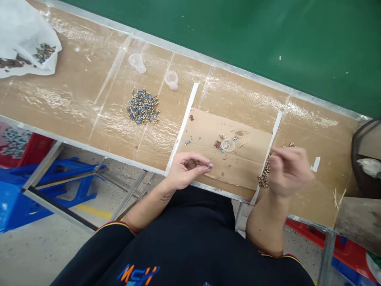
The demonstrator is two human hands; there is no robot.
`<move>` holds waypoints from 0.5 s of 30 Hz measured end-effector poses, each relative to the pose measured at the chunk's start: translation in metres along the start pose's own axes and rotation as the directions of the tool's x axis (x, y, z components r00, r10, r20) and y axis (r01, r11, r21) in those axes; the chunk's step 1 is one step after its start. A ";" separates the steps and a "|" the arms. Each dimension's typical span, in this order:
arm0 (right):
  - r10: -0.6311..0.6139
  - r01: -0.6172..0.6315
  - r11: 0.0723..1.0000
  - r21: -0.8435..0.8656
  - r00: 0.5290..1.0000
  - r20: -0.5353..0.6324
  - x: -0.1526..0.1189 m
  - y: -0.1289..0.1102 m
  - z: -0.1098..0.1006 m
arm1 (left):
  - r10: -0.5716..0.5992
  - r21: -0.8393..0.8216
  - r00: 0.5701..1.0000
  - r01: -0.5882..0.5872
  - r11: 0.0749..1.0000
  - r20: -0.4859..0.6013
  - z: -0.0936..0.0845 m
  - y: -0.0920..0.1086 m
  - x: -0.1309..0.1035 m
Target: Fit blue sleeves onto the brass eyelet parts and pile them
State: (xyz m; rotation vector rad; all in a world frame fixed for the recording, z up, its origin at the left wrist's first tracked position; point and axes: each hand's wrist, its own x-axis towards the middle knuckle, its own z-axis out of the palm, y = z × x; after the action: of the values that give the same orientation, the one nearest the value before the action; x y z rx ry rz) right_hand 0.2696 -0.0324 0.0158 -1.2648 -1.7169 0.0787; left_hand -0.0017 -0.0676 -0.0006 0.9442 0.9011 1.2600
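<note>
My left hand [189,170] is closed in a pinch at the near edge of the cardboard sheet. Between thumb and fingertips it holds a small blue piece [209,167]. My right hand [290,171], blurred by motion, hovers over the right side of the table with thumb and fingers drawn together. Whether anything sits in that pinch is too smeared to make out. Beside and partly behind it lies a pile of small brass-coloured pieces [264,178]. Ahead of my hands, a small clear cup [228,145] stands on the cardboard sheet [238,169].
Left of the sheet is a heap of blue-and-brass pieces [143,106], with two clear plastic cups [171,80] behind it. A white bag [28,35] with more pieces lies far left. Thin sticks [336,198] rest at right. Blue stools [80,186] stand below the table.
</note>
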 end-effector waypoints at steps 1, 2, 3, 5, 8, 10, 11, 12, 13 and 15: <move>0.048 -0.055 0.997 -0.056 0.993 -0.104 0.003 0.009 -0.012 | -0.004 0.002 1.000 0.004 1.000 -0.004 -0.001 0.000 0.000; 0.095 -0.112 0.986 -0.124 0.987 -0.133 0.005 0.020 -0.023 | -0.004 0.002 1.000 0.004 1.000 -0.007 -0.001 0.000 0.001; 0.137 -0.159 0.968 -0.195 0.983 -0.121 0.006 0.031 -0.033 | -0.002 0.001 1.000 0.002 1.000 -0.009 -0.001 0.000 0.001; 0.243 -0.222 0.915 -0.336 0.970 0.021 0.005 0.054 -0.047 | 0.009 -0.001 1.000 -0.009 1.000 -0.004 0.000 -0.001 0.002; 0.349 -0.204 0.855 -0.477 0.906 0.240 -0.001 0.083 -0.052 | 0.037 -0.004 0.999 -0.037 0.999 0.014 0.002 -0.002 0.003; 0.360 -0.186 0.853 -0.488 0.887 0.289 -0.005 0.095 -0.047 | 0.054 -0.002 0.998 -0.054 0.999 0.025 0.003 -0.001 0.003; 0.360 -0.189 0.859 -0.476 0.884 0.299 -0.006 0.098 -0.045 | 0.061 -0.001 0.998 -0.061 0.998 0.029 0.004 0.000 0.003; 0.362 -0.198 0.867 -0.457 0.880 0.306 -0.006 0.099 -0.042 | 0.068 -0.001 0.997 -0.068 0.998 0.031 0.004 0.000 0.003; 0.367 -0.211 0.874 -0.437 0.877 0.310 -0.006 0.099 -0.040 | 0.076 -0.003 0.997 -0.076 0.997 0.031 0.004 0.001 0.003; 0.374 -0.236 0.884 -0.404 0.875 0.308 -0.005 0.096 -0.039 | 0.092 -0.011 0.995 -0.092 0.996 0.029 0.003 0.001 0.003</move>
State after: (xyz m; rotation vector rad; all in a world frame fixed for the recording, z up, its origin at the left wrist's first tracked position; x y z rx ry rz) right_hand 0.3649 -0.0099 -0.0188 -1.8958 -1.8911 0.2237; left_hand 0.0015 -0.0648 0.0012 1.0037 0.8358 1.3239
